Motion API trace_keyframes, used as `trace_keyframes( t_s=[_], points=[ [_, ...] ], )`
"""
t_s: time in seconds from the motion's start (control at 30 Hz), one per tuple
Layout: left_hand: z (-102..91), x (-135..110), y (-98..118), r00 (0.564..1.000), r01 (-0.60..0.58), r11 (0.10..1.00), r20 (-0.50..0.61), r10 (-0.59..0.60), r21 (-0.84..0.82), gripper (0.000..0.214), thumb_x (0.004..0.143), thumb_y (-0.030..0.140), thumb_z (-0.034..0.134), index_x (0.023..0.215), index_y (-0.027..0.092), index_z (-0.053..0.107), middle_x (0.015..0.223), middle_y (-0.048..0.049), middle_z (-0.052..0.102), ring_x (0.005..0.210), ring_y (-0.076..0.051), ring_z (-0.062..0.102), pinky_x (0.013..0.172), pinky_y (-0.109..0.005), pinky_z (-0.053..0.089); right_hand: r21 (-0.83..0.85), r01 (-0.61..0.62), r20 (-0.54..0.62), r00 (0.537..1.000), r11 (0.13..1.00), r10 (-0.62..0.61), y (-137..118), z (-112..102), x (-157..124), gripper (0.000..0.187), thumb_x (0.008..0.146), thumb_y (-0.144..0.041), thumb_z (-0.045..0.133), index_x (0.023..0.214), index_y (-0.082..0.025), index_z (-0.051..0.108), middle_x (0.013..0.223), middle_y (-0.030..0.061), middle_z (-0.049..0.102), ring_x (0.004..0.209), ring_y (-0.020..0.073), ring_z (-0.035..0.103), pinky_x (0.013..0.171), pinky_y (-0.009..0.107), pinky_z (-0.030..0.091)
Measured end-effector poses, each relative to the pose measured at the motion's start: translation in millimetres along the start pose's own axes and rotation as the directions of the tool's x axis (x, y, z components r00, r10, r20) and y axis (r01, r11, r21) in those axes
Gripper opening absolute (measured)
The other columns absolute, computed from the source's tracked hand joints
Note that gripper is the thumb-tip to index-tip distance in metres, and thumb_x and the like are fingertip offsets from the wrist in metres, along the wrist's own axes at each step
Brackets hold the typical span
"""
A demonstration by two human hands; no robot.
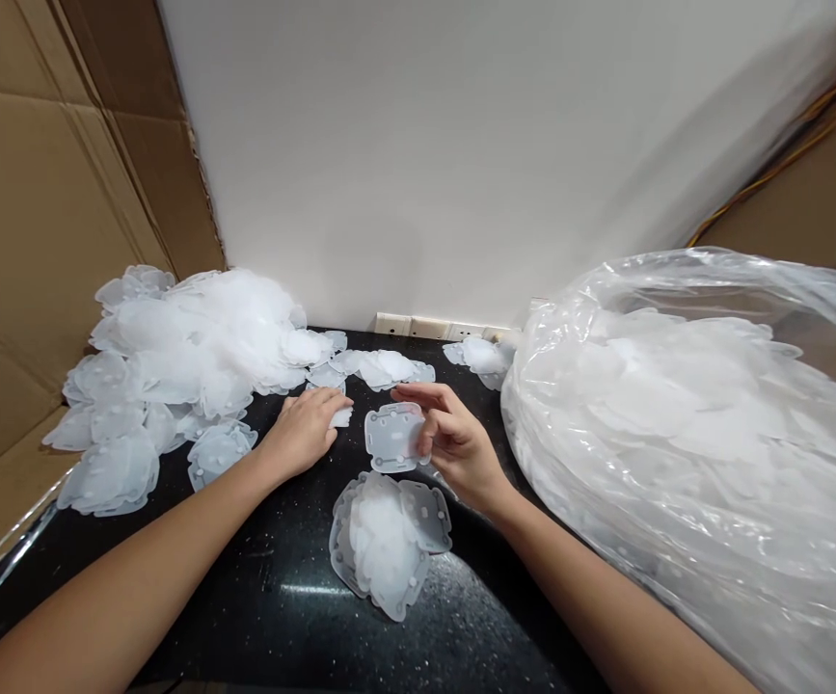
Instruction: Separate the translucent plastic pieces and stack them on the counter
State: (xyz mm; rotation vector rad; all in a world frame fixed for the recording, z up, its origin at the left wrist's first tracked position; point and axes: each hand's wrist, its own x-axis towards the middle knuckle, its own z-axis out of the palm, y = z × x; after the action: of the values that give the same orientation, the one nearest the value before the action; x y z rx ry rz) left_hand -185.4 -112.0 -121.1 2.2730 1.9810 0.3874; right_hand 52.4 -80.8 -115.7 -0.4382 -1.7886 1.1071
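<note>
Holding the plastic sheet (390, 440): the right hand (461, 448) had one side of it between thumb and fingers, over the middle of the surface (280, 569); the opposite side hung free.
Left hand (306, 426): its fingers were closed round a small stack (342, 417), just beside the sheet, towards the left edge.
Pinch: light pressure at the rim seemed best, since so thin a piece could bow or slip.
Single piece: flat pieces probably clung together, so rubbing thumb against finger seemed a wise check; the view did not settle the count.
Loose pile (387, 547): it lay towards the near edge, layers overlapping at odd angles; a wrist kept clear would likely have stopped them sliding.
Sheet's look: frosted, see-through, squarish, with rounded corners, notched sides and small slots.
Far left corner: a large heap (204, 337) of similar pieces.
Right edge: a clear bag (533, 410) full of them.
</note>
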Motion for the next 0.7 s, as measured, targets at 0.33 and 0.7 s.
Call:
trace_keyframes(
  t_s=[0.33,0.7],
  points=[
    [-0.3,2,-5,0.999,-0.006,0.998,-0.048,0.003,-0.065,0.056,0.078,0.002,0.041,0.125,0.023,0.063,0.137,-0.0107,0.059,0.128,-0.029,0.053,0.104,-0.050,0.044,0.349,-0.407,-0.033,0.895,0.844,0.446,11,2,2,0.027,0.079,-0.042,0.074,0.092,-0.024,0.058,0.079,-0.0009,0.067,0.076,0.0190,0.063,0.077,0.034,0.050],
    [-11.2,17,9,0.873,0.059,0.376,-0.135,-0.468,-0.925,0.066,0.069,0.019,0.048,0.134,0.015,0.054,0.114,-0.0079,0.069,0.097,-0.021,0.064,0.084,-0.032,0.052,0.713,-0.579,0.263,0.743,0.394,0.616,19,-6,10,0.025,0.086,-0.029,0.060,0.106,-0.018,0.069,0.107,0.0087,0.075,0.096,0.0211,0.071,0.088,0.036,0.055]
  ],
)
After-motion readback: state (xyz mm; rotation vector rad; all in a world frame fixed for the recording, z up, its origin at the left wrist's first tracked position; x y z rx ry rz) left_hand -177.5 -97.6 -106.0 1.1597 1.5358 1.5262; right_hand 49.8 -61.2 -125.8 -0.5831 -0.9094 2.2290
